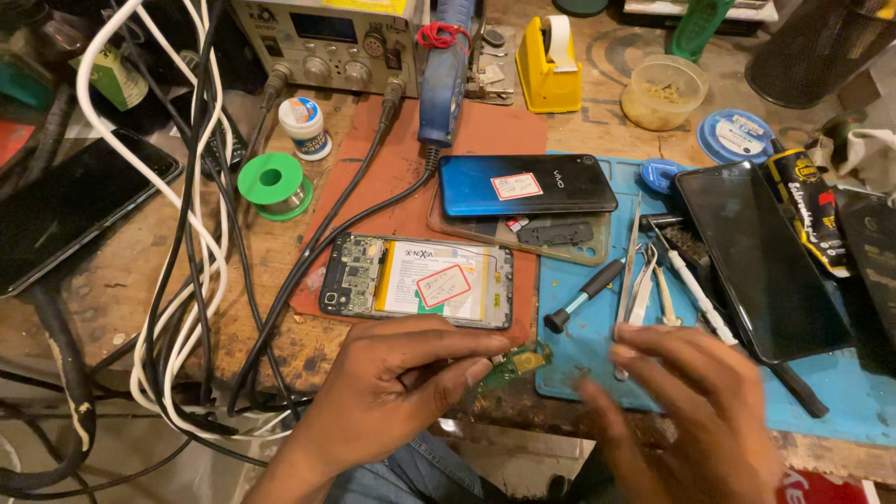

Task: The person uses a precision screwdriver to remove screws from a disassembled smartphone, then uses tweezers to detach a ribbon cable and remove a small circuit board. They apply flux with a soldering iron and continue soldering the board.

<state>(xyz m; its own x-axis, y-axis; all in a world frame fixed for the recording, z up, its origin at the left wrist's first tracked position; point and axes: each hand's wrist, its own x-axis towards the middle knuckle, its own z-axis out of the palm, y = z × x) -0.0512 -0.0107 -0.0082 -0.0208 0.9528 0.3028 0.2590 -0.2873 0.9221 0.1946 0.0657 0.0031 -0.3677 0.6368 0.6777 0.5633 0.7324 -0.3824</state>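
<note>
Green circuit board (pixel 519 361) pinched in left hand (pixel 392 392) fingers (pixel 471 371); right hand (pixel 695 411) released.

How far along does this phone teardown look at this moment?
Done: the opened phone lies back-off on the brown mat, battery and main board exposed, its blue back cover set aside. In hand: the left hand pinches a small green circuit board; the right hand, blurred, is beside the tweezers. Left: phone open, small board still out.
</note>
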